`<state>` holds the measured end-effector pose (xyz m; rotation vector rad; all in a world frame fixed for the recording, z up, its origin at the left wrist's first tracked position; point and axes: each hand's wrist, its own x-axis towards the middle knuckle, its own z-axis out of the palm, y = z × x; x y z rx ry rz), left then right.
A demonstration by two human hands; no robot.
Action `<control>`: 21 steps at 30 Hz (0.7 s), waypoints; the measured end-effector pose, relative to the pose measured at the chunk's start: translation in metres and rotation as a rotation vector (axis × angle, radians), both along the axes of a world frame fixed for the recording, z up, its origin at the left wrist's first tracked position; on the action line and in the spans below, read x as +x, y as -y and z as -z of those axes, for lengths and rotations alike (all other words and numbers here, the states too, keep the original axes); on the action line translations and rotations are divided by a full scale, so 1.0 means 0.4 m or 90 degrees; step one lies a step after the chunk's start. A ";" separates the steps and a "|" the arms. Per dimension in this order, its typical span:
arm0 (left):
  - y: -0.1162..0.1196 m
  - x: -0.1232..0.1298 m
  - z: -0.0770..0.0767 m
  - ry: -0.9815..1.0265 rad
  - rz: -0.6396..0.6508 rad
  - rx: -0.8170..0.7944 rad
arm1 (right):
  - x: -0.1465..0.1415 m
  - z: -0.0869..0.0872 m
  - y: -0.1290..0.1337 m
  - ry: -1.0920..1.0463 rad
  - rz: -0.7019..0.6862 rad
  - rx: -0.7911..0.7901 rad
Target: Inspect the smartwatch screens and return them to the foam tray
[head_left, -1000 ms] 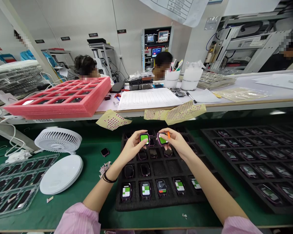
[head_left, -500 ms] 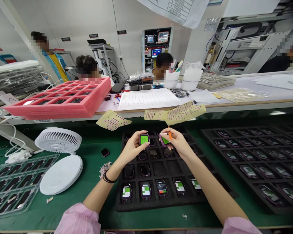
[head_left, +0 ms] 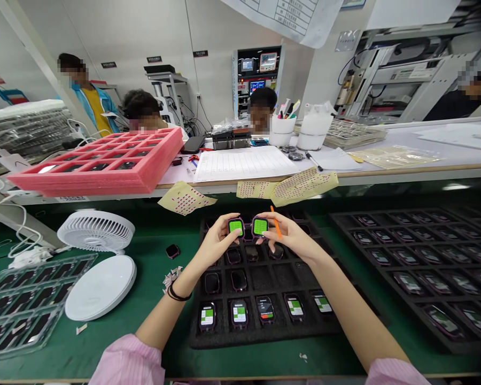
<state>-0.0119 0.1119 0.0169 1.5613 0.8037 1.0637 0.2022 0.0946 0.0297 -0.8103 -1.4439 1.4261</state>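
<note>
My left hand (head_left: pixel 219 239) is closed on a smartwatch body (head_left: pixel 235 226) with a lit green screen, its thumb lying over the lower right of the glass. Close beside it, my right hand (head_left: pixel 291 235) grips a second smartwatch (head_left: pixel 260 226), also glowing green. An orange stick-like tool (head_left: pixel 276 222) is tucked between the fingers of that same hand. Both watches are held side by side above a black foam tray (head_left: pixel 264 278). Several watches sit in its pockets, and the front row, such as one watch (head_left: pixel 239 313), shows lit screens.
To the right lies another black tray (head_left: pixel 385 270) of watches. A white fan (head_left: pixel 100 289), clear plastic trays (head_left: pixel 36 299) and a loose watch (head_left: pixel 172 251) are on the left. A shelf ahead bears a pink foam tray (head_left: pixel 144 174). Co-workers sit beyond it.
The watch in my right hand has come left, closer to the other watch, and its screen now faces me squarely. My left hand has barely moved.
</note>
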 end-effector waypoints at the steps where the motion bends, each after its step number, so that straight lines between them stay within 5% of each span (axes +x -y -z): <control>1: 0.000 -0.001 -0.001 0.003 0.000 -0.001 | 0.000 0.000 0.000 0.003 0.000 0.003; 9: 0.014 -0.009 -0.018 -0.062 0.000 0.037 | -0.009 0.012 -0.004 0.009 0.010 -0.025; 16: 0.031 0.001 -0.016 -0.324 0.005 0.432 | -0.033 0.034 0.014 0.113 0.006 -0.009; 21: 0.026 0.009 0.011 -0.488 -0.034 0.554 | -0.040 0.044 0.038 0.236 0.028 -0.004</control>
